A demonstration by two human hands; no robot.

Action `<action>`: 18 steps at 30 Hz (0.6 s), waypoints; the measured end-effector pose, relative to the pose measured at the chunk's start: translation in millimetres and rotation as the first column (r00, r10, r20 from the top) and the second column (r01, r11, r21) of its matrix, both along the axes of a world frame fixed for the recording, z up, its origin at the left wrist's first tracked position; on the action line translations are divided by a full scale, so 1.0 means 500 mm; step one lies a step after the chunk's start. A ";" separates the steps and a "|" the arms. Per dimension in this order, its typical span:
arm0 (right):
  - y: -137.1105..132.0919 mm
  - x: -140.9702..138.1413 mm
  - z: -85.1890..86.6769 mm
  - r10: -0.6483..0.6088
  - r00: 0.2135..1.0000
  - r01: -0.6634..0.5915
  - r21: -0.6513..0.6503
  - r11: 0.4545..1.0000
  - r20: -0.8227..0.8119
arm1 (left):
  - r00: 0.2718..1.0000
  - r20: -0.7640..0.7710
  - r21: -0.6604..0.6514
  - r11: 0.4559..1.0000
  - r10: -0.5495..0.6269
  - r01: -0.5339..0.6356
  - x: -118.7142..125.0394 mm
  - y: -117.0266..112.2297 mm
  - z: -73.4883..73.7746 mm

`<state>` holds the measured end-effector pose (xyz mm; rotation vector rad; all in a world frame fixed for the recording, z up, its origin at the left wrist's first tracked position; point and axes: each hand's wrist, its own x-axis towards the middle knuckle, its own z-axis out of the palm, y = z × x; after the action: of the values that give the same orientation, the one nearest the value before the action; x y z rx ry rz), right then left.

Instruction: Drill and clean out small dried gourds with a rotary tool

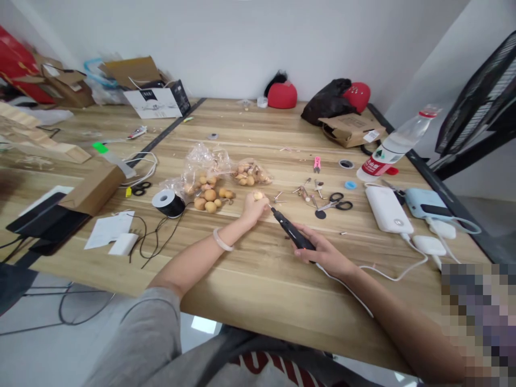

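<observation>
I look down on a wooden counter [242,285] past two bare arms. The left hand [253,209], near the middle of the counter, has its grip closed on a small pale piece [258,196], pinched in the fingertips. The right hand [320,252], closer to the near edge, has its grip wrapped around a black tool [291,229] shaped like a thick pen. Its thin tip points at the left fingers; I cannot tell whether it touches the piece. A white cord trails behind it toward the near edge. Toward the left edge from the left hand, I see round tan gourds [210,206] heaped beside a clear bag [205,159], then a spool [169,204] of black cord. Toward the right edge lie scissors [335,202], a white power bank [387,208] and a standing bottle [395,145]. A red cap [282,95] sits at the far edge.
</observation>
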<state>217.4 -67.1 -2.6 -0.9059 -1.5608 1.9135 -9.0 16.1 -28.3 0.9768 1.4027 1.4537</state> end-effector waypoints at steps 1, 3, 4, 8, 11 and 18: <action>-0.003 0.004 0.000 0.014 1.000 -0.015 0.041 0.999 0.025 | 0.999 0.022 0.001 0.999 0.043 -0.043 -0.009 0.005 0.005; -0.006 0.010 -0.002 0.019 0.998 -0.026 0.123 0.992 0.064 | 0.992 0.063 0.005 0.994 0.105 -0.106 -0.024 0.011 0.014; -0.006 0.013 -0.004 -0.001 0.997 -0.014 0.181 0.983 0.083 | 0.990 0.083 0.008 0.994 0.111 -0.112 -0.026 0.012 0.018; 0.010 0.019 -0.019 -0.278 0.929 0.086 0.590 0.803 0.243 | 0.986 0.161 0.025 0.999 0.030 -0.035 -0.009 0.003 0.028; 0.027 0.023 -0.031 -0.412 0.830 -0.008 0.748 0.664 0.376 | 0.978 0.207 0.026 0.999 -0.035 0.030 0.009 -0.009 0.032; 0.041 0.043 0.004 -0.525 0.760 -0.029 0.827 0.561 0.382 | 0.966 0.243 0.016 0.996 -0.087 0.086 0.011 -0.023 0.035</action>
<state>238.9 -46.9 -0.4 -1.2548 -2.1839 0.4951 -3.7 4.8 -10.9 0.8204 1.1646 1.4585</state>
